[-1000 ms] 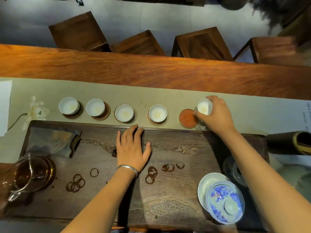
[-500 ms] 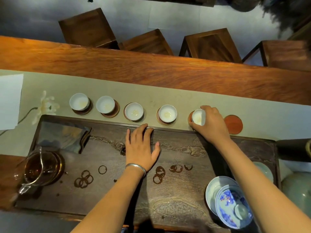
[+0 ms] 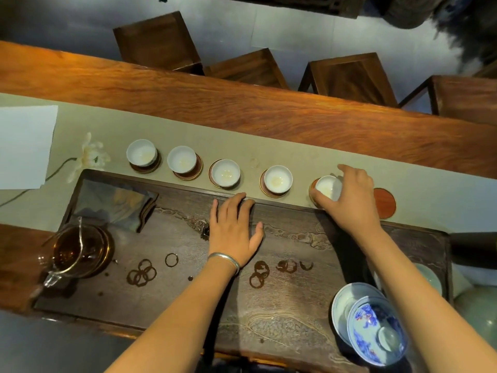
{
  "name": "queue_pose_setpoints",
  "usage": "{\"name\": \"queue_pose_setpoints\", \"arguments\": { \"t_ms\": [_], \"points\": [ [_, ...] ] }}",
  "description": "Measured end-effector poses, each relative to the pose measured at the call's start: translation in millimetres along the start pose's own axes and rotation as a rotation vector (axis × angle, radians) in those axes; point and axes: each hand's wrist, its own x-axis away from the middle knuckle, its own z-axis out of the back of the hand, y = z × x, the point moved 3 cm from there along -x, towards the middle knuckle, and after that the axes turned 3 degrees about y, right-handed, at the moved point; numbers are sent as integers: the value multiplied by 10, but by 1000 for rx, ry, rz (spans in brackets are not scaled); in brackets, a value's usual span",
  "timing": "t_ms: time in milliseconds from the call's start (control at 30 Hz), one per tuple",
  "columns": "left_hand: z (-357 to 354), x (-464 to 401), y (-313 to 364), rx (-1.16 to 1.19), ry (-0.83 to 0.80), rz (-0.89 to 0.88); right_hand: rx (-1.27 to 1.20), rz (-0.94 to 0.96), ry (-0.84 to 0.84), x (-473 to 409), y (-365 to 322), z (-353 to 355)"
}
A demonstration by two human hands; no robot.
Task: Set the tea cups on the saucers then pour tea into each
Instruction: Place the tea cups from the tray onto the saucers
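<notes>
Several small white tea cups stand in a row on round reddish saucers along the beige runner. My right hand [image 3: 349, 200] grips the rightmost cup [image 3: 328, 187], which rests on its saucer [image 3: 312, 188]. A bare red saucer [image 3: 385, 203] lies just right of that hand. The neighbouring cup [image 3: 277, 179] sits on a gold-rimmed saucer. My left hand [image 3: 234, 230] lies flat and open on the dark wooden tea tray [image 3: 172, 300], with a silver bangle at the wrist. A glass pitcher of dark tea [image 3: 78, 251] stands at the tray's left end.
A blue-and-white lidded gaiwan [image 3: 376, 329] sits on the tray's near right corner. A folded cloth [image 3: 113, 203] lies at the tray's far left, a white paper [image 3: 24, 146] and a white flower [image 3: 90, 154] beyond it. Wooden stools stand behind the long table.
My right hand carried the cup leftwards and set it down on the fifth saucer. The view shifted right, revealing a bare red saucer. My left hand stayed flat on the tray.
</notes>
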Motion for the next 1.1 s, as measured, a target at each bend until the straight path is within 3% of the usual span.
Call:
{"name": "queue_pose_setpoints", "arguments": {
  "t_ms": [300,467,633,767,900,1100],
  "points": [
    [456,22,-154,233,-83,-45,-75,163,42,384,-513,101],
    [1011,354,-639,470,73,132,-99,331,-31,699,-1131,-166],
    [1551,863,-1452,458,186,257,-91,462,-171,1118,-1843,-632],
    [1818,1217,-2181,453,281,453,-105,558,-256,1411,-2400,-1044],
    [1802,1456,-2710,513,229,544,-82,559,-352,1604,-2846,-1399],
    [1537,1624,-2972,540,14,454,-111,491,-394,1766,-3185,-1749]
  ]
}}
